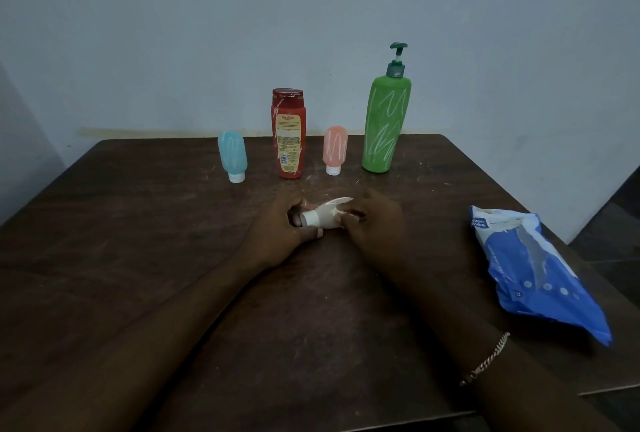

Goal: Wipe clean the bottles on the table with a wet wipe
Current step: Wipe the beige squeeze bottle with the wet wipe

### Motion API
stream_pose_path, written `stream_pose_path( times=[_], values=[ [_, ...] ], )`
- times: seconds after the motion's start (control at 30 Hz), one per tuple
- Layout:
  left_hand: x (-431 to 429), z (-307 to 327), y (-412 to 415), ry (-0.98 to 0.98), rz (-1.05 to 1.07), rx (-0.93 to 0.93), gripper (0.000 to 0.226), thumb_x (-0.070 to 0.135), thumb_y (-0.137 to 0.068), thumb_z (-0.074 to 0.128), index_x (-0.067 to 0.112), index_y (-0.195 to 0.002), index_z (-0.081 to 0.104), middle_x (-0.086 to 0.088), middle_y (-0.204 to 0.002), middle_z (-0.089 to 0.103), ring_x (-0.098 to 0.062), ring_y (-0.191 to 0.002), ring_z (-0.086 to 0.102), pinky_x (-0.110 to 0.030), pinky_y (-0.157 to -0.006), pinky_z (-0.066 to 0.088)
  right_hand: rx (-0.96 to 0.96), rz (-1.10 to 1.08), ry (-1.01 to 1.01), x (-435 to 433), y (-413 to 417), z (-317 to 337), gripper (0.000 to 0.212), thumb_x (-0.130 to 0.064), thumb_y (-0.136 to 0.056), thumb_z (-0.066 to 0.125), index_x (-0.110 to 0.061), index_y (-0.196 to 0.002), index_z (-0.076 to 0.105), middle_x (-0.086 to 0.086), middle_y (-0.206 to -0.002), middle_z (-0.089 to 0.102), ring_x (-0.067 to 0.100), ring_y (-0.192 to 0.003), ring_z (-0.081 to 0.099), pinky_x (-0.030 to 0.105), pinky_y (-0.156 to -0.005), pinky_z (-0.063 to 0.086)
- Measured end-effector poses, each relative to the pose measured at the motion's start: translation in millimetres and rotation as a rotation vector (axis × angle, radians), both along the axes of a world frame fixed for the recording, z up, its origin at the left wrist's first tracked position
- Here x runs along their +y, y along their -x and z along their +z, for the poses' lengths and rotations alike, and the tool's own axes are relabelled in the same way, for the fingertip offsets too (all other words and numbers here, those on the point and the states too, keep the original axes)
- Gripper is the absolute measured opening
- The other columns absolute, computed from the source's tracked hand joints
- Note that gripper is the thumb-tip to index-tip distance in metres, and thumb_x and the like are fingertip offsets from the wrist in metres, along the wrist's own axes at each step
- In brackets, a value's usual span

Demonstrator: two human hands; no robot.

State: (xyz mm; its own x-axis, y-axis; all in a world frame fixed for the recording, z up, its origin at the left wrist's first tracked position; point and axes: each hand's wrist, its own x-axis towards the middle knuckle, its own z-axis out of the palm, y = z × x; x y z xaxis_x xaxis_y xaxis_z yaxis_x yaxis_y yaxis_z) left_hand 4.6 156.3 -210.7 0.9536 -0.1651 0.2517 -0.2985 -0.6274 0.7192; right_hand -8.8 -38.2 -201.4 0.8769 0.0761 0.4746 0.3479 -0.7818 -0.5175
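At the middle of the table (138, 258), a small pale bottle (323, 217) lies on its side between the person's two hands, just above the wood or resting on it; which one cannot be told. The left hand (277, 234) curls round the white cap end, and the right hand (374, 224) pinches the flat tail end.

The bottle looks like a soft squeeze tube: light, and likely to give under pressure, so a firm hold belongs on the stiff cap while the body gets rubbed. Its skin is probably smooth and will turn slippery once wet.

Along the far edge stand four more bottles, well apart from the hands: a blue bottle (232, 154) and a pink bottle (335, 147), both resting on their caps, a red bottle (288, 134) between them, and a tall green pump bottle (384, 127) on the right. All carry whitish scribbles. The pump bottle seems the heaviest and should be held low on the body, not by the pump.

A pack of wet wipes (533, 265) lies to the right. No loose wipe is clearly visible; the fingers hide much of the pale bottle, and the dim light blurs its markings.
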Motion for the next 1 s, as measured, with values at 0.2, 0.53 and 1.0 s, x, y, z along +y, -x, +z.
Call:
stream_pose_path(
  times=[0.2, 0.53, 1.0],
  values=[
    [0, 0, 1, 0.013, 0.001, -0.006, 0.041, 0.034, -0.073, 0.086, 0.024, -0.105, 0.062, 0.009, -0.098, 0.061, -0.009, -0.086, 0.058, -0.026, -0.069, 0.047, -0.05, -0.033, -0.098, 1, 0, 10, 0.02, -0.022, -0.086, 0.072, -0.014, -0.104, 0.076, 0.002, -0.098, 0.07, 0.008, -0.086, 0.057, 0.025, -0.08, 0.046],
    [-2, 0, 1, 0.044, 0.004, -0.003, 0.046, 0.04, -0.075, 0.083, 0.027, -0.112, 0.06, 0.012, -0.108, 0.06, -0.006, -0.095, 0.059, -0.027, -0.08, 0.054, -0.051, -0.026, -0.085, -4, -1, 9, 0.024, -0.02, -0.085, 0.072, -0.014, -0.109, 0.075, 0.004, -0.101, 0.071, 0.013, -0.09, 0.062, 0.023, -0.079, 0.047],
    [-1, 1, 3, 0.107, -0.011, -0.031, 0.037, 0.024, -0.074, 0.085, 0.032, -0.098, 0.059, 0.011, -0.102, 0.063, -0.007, -0.094, 0.061, -0.034, -0.081, 0.057, -0.102, 0.102, -0.048, 18, 11, 14, 0.018, -0.018, -0.087, 0.071, -0.012, -0.104, 0.075, 0.001, -0.097, 0.066, 0.009, -0.087, 0.058, 0.024, -0.077, 0.047]
  ],
)
